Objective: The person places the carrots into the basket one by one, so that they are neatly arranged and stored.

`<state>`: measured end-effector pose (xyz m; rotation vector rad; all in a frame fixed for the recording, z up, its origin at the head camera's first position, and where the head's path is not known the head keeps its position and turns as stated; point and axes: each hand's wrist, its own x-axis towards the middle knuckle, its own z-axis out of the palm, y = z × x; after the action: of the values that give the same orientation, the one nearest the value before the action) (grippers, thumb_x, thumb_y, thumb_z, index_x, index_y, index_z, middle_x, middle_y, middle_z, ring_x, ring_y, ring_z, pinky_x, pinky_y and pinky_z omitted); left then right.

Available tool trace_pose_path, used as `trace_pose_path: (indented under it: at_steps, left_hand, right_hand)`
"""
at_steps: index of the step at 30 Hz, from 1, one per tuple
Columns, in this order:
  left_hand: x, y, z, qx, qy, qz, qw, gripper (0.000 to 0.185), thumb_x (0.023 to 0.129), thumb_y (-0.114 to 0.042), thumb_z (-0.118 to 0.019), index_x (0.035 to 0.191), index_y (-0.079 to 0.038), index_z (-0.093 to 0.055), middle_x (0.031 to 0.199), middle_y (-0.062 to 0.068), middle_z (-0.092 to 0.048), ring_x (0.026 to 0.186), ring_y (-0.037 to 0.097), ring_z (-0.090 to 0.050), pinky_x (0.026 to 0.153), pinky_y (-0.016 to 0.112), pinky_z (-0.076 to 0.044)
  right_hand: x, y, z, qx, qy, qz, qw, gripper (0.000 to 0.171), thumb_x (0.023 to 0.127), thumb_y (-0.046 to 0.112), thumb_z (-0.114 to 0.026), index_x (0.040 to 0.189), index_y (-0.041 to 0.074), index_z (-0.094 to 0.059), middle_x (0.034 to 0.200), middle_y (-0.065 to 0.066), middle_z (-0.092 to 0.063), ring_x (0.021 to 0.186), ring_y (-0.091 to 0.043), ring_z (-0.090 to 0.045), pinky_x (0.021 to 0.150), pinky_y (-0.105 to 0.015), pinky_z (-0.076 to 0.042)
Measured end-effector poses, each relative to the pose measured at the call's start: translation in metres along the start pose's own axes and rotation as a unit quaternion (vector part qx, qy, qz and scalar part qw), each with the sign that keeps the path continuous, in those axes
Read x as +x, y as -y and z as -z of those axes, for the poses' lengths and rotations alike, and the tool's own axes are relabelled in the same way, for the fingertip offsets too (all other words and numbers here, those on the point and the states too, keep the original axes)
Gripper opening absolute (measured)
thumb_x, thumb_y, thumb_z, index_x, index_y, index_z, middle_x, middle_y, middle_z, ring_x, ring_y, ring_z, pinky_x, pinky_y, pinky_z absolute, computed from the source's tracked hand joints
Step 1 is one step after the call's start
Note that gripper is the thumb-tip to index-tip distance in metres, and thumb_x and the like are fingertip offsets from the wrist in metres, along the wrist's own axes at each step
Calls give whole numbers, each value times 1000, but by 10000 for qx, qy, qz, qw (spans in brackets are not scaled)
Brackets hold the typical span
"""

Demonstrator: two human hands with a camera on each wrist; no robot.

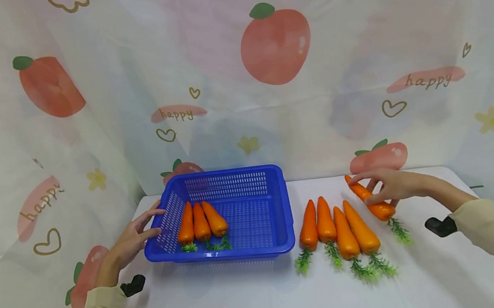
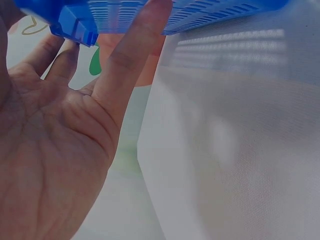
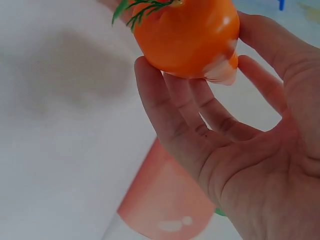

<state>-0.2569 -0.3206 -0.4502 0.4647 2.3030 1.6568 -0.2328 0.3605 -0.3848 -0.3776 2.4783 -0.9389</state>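
A white cloth-covered surface [image 1: 255, 297] fills the lower half of the head view, backed by a printed curtain [image 1: 237, 73]. Left of centre stands a blue basket [image 1: 281, 206] holding three carrots [image 1: 201, 222] side by side against its left wall, greens toward the bottom of the frame. Right of the basket, a row of four carrots [image 1: 336, 225] lies on the cloth, parallel, tips pointing up-frame.

At the right end of that row the right hand [image 1: 394, 184] grasps a fifth carrot [image 1: 370, 199], fingers and thumb curled round its body; its long axis runs from upper left down to lower right, greens lowest. The basket lies to the left of this grip, across the row of four, which sits between them.

The left hand [image 1: 134, 239], fingers straight, rests against the basket's left wall, holding nothing.
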Motion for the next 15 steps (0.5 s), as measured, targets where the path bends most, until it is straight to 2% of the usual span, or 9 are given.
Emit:
trace_pose_path:
  at_steps: [5,8,15]
  left_hand:
    - [-1,0,0,19,12,-11,10000,53,103,-17,-61,151,-7,-44,174,3,-5,154,50,-4,102,70,-44]
    - [-1,0,0,30,10,-11,10000,53,102,-17,-61,151,-7,-44,174,3,-5,154,50,-3,102,70,-44]
    - [0,0,0,7,31,-8,10000,54,102,-17,-62,152,-7,-44,174,3,-5,154,49,-3,102,68,-44]
  right_hand:
    - [-10,18,17,-102,-152,189,9997,69,92,24,-79,152,15,-46,136,-27,-53,96,-29,-65,64,-42,-62]
    - [-15,30,26,-194,-332,383,9985,69,91,23,-80,151,15,-48,141,-25,-52,93,-30,-65,63,-42,-62]
    - [-27,51,44,-348,-848,615,9939,66,93,28,-78,151,16,-48,132,-22,-58,95,-29,-66,67,-39,-62]
